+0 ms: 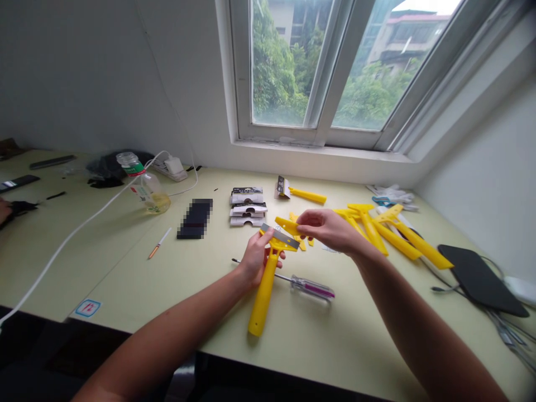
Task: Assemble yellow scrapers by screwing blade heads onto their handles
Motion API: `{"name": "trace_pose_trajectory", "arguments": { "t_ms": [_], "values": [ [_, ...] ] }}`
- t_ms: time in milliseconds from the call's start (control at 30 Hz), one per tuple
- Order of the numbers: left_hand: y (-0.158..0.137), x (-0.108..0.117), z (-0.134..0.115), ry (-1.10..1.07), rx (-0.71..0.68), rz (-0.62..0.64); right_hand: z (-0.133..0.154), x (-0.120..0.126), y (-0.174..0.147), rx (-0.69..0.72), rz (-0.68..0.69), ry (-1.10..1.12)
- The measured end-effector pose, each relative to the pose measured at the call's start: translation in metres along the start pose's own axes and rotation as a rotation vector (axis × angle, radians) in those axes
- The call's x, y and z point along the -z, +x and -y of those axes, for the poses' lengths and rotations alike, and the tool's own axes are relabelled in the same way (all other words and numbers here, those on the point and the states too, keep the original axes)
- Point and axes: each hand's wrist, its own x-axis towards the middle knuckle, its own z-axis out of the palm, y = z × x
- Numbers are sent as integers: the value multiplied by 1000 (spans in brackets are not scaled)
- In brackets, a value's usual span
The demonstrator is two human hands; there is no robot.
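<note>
My left hand (255, 257) is closed around the head of a yellow scraper (263, 293), its handle hanging toward the table's front edge. Across that head lies a flat metal blade (285, 239), with my thumb on its left part. Between thumb and fingers my right hand (320, 226) pinches a small yellow plastic plate (287, 225), just above the blade; whether the two touch I cannot tell. Under the hands, a screwdriver (312, 288) with a clear and purple handle rests on the table. Several small yellow pieces (302, 243) lie behind my right hand, partly hidden by it.
Several yellow scraper handles (402, 240) are piled at the right, near a black tablet-like slab (481, 276) and cables. Cardboard sleeves (247, 206) stand in a stack at the back. Leftward are a blurred-out dark object (195, 219), a cigarette (159, 243) and a bottle (146, 190). Another person's hand (5, 209) shows far left.
</note>
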Motion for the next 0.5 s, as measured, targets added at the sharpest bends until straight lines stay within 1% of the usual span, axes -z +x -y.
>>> {"name": "trace_pose_trajectory", "arguments": {
  "t_ms": [100, 200, 400, 500],
  "values": [
    [-1, -1, 1, -67, 36, 13, 6, -6, -2, 36, -46, -81],
    [-1, -1, 2, -112, 54, 18, 9, -14, -3, 10, -67, -139],
    [-2, -2, 3, -114, 33, 44, 1, -28, 1, 20, -63, -172],
    [-3, -2, 4, -59, -19, 64, 1, -31, 1, 38, -67, -201]
  ]
}}
